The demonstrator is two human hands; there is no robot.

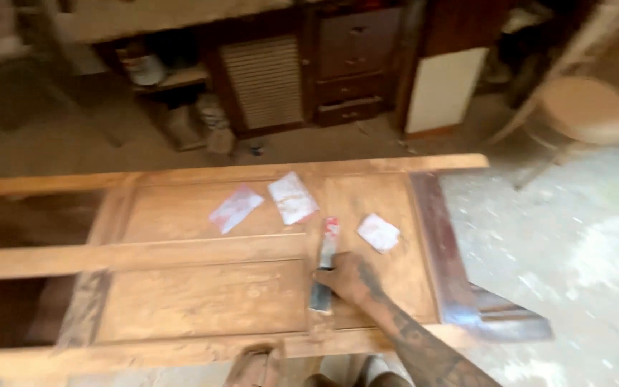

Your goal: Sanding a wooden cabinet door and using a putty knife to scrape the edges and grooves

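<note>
A wooden panelled door (202, 294) lies flat in front of me. My right hand (349, 276), on a tattooed forearm, is closed on a long flat scraper-like tool (327, 247). The tool lies on the door's middle upright, and its far end is stained red and white. Three pale, red-smeared sheets rest on the upper panels: one on the left (236, 208), one in the middle (293, 197), and a small one (378, 232) just right of the tool. My left hand (256, 367) is blurred at the door's near edge. I cannot tell whether it grips anything.
A round wooden stool (589, 107) stands on the dusty floor at the right. Along the back are a dark cabinet with drawers (356, 64), a louvered panel (263, 82) and a white board (444, 89). Clutter sits under a bench at the back left.
</note>
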